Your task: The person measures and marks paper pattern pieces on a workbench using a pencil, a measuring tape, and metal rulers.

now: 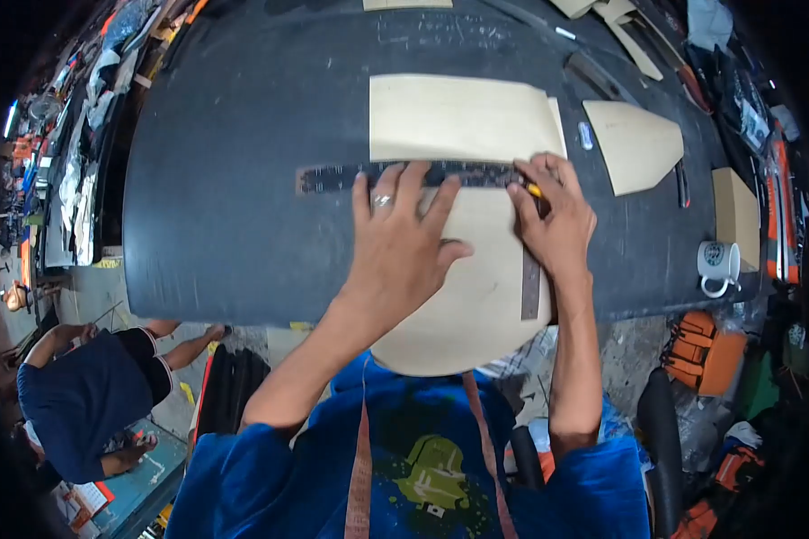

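Note:
A dark metal square ruler (333, 178) lies across a large cream sheet (463, 305) with a rounded lower end; its short arm runs down the sheet's right side. My left hand (400, 238), with a ring on one finger, lies spread on the ruler's long arm, fingertips pressing it. At the ruler's corner my right hand (555, 211) is closed round a yellow pencil-like tool (535, 190). Above the ruler shows the upper cream sheet area (463, 117). Whether it joins the lower part is hidden.
On the black table (216, 207) are a cream cut piece (634, 144), a small white-blue object (586, 136), a cutter (683, 184) and a white mug (718, 267). A brown box (735, 216) stands at the right. Another person (94, 386) bends at the lower left.

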Demonstrator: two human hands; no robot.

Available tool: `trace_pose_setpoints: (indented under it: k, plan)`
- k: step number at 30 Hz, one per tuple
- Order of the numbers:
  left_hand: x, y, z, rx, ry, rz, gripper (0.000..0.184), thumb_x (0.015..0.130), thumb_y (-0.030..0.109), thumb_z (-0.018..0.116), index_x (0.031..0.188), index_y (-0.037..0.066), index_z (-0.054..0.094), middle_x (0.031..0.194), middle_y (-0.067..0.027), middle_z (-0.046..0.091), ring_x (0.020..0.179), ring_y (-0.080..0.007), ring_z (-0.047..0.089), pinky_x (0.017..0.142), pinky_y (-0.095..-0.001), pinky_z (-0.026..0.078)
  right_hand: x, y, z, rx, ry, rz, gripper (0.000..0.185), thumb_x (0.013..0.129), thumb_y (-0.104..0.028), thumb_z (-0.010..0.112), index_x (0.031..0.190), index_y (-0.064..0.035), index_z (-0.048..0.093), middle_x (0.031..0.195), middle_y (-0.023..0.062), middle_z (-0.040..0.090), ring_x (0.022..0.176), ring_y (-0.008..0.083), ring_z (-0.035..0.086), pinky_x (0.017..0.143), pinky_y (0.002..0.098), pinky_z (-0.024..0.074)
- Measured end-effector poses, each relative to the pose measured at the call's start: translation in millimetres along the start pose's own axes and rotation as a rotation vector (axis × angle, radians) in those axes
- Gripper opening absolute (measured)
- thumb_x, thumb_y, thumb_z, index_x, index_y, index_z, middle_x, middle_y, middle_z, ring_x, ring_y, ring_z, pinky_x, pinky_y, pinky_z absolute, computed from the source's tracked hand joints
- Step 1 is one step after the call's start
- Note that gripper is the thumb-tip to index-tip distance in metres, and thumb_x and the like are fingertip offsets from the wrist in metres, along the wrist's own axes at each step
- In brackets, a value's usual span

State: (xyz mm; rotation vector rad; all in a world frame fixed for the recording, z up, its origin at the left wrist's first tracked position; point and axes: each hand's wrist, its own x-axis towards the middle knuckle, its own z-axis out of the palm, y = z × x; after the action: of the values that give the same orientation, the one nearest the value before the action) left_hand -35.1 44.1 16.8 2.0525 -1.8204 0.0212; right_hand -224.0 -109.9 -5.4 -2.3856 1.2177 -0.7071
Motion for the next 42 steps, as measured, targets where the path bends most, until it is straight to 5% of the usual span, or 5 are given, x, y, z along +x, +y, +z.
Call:
trace_pose_setpoints:
  k: [2,16,25,35,42]
  plan:
    - [1,10,18,-0.002,0.042,0.010,0.071,0.101,0.048,0.081,0.154,0.005,0.065,0.151,-0.0259,0.055,0.137,-0.0473,0.054,0.120,-0.0802,0.036,0,4,2,-0.026,-0.016,0.020,0.030,0.103,-0.021,0.081,0.131,-0.0127,0.087,0.138,-0.0017,0.073,0.093,0.0192,0.073,0.084,0.0301,0.0560]
    - [2,6,44,0.118,0.072,0.023,0.071,0.108,0.061,0.069,0.151,0.004,0.065,0.145,-0.0230,0.055,0.131,-0.0463,0.056,0.116,-0.0799,0.040,15,3,8,0.249,0.135,0.023,0.029,0.115,-0.032,0.073,0.125,-0.0079,0.085,0.132,0.0039,0.069,0.086,0.0140,0.064,0.080,0.0295,0.0512]
    - [2,8,44,0.153,0.055,0.023,0.068,0.112,0.057,0.065,0.154,0.004,0.063,0.147,-0.0233,0.055,0.134,-0.0463,0.056,0.117,-0.0808,0.038,51,-15,3,0.431,-0.080,0.057,0.037,0.120,-0.037,0.065,0.117,-0.0047,0.082,0.099,0.0019,0.071,0.082,0.0130,0.061,0.078,0.0280,0.0485]
    - [3,10,45,0.129,0.059,0.006,0.065,0.114,0.055,0.062,0.153,0.002,0.065,0.147,-0.0231,0.056,0.136,-0.0462,0.056,0.118,-0.0828,0.035,58,-19,-2,0.185,-0.120,0.052,0.040,0.118,-0.039,0.063,0.112,-0.0035,0.079,0.091,0.0095,0.076,0.076,0.0203,0.064,0.075,0.0374,0.0524]
    - [3,10,44,0.110,0.038,-0.005,0.066,0.114,0.054,0.062,0.153,0.001,0.066,0.148,-0.0233,0.056,0.138,-0.0474,0.055,0.118,-0.0840,0.034,66,-41,7,0.087,-0.138,-0.099,0.040,0.116,-0.039,0.066,0.108,-0.0023,0.079,0.084,0.0048,0.074,0.072,0.0152,0.058,0.070,0.0311,0.0487]
